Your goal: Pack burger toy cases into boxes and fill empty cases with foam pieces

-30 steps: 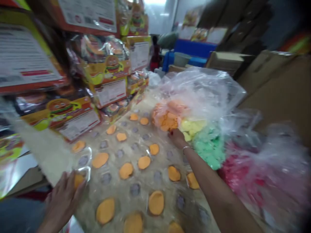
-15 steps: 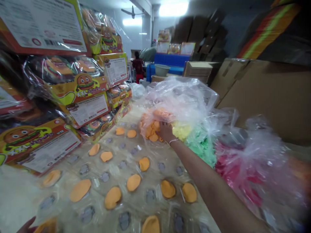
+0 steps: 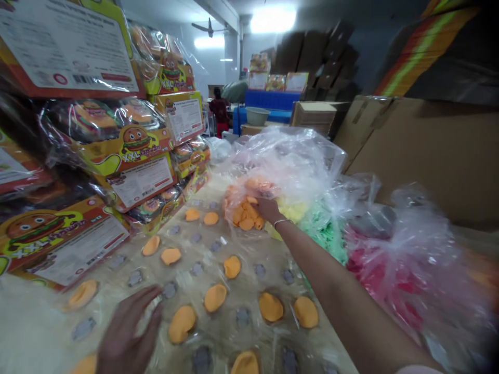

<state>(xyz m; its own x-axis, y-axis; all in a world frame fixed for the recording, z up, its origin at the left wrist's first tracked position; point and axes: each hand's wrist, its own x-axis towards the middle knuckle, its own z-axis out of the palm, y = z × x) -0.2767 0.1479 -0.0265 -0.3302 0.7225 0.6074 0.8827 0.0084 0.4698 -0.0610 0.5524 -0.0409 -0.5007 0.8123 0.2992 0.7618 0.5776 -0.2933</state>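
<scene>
My right hand (image 3: 268, 209) reaches into an open clear plastic bag (image 3: 307, 150), against a heap of soft orange discs (image 3: 245, 215). Its fingertips are hidden among the discs. My left hand (image 3: 130, 327) is low over the near left of the table, fingers and thumb curled towards each other around something pale or clear that I cannot make out. Around it are flattened orange discs (image 3: 182, 324) in clear plastic, alternating with small grey shapes (image 3: 169, 290). Another orange disc (image 3: 215, 297) lies to the right of my left hand.
Shrink-wrapped burger-print boxes (image 3: 128, 143) are stacked on the left. Beside the orange heap are yellow pieces (image 3: 292, 210) and green pieces (image 3: 322, 228); a tied bag of pink pieces (image 3: 390, 275) is at right. A large carton (image 3: 429, 161) stands behind. A person (image 3: 219, 111) is far back.
My left hand has come in from the lower left corner and covers the place of an orange disc. My right hand's fingers have gone deeper into the orange heap.
</scene>
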